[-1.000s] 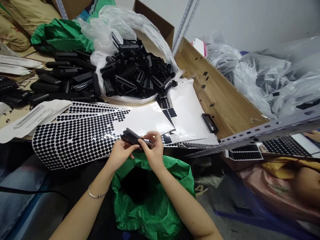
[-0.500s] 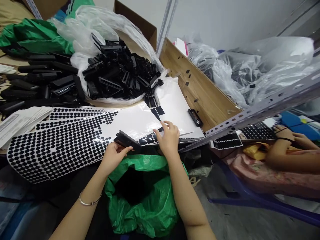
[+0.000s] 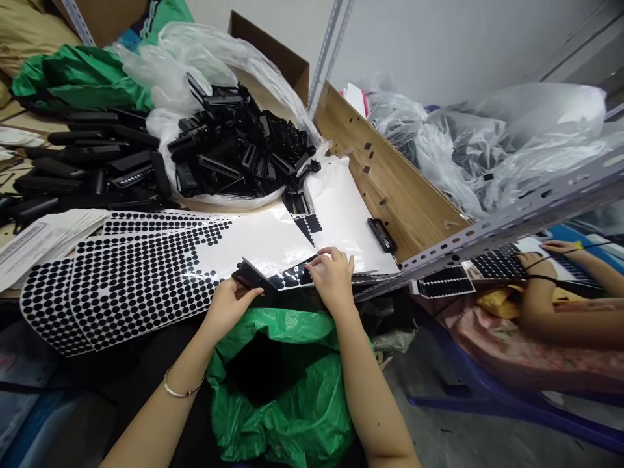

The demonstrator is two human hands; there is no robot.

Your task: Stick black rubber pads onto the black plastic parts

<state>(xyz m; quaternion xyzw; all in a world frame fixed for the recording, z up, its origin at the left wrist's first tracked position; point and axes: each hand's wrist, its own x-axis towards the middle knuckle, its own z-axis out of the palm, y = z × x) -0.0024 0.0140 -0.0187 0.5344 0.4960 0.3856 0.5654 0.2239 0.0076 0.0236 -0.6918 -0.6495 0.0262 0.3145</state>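
Observation:
My left hand (image 3: 228, 307) grips a long black plastic part (image 3: 251, 275) at the table's front edge. My right hand (image 3: 334, 278) rests on a white sheet of black pads (image 3: 297, 278), its fingertips pinching at the pads; whether anything sits between them I cannot make out. Just left lies a large white sheet of black round stickers (image 3: 131, 279). A green plastic bag (image 3: 285, 383) hangs open below both hands.
A clear bag holds a heap of black plastic parts (image 3: 238, 153) at the back. More black parts (image 3: 92, 166) lie left. A wooden board (image 3: 390, 182) and a grey metal rail (image 3: 511, 224) stand right. Another person's hands (image 3: 546, 260) work at far right.
My right hand left the black part and moved right onto the pad sheet, where it now pinches. My left hand keeps the part. The camera swung slightly.

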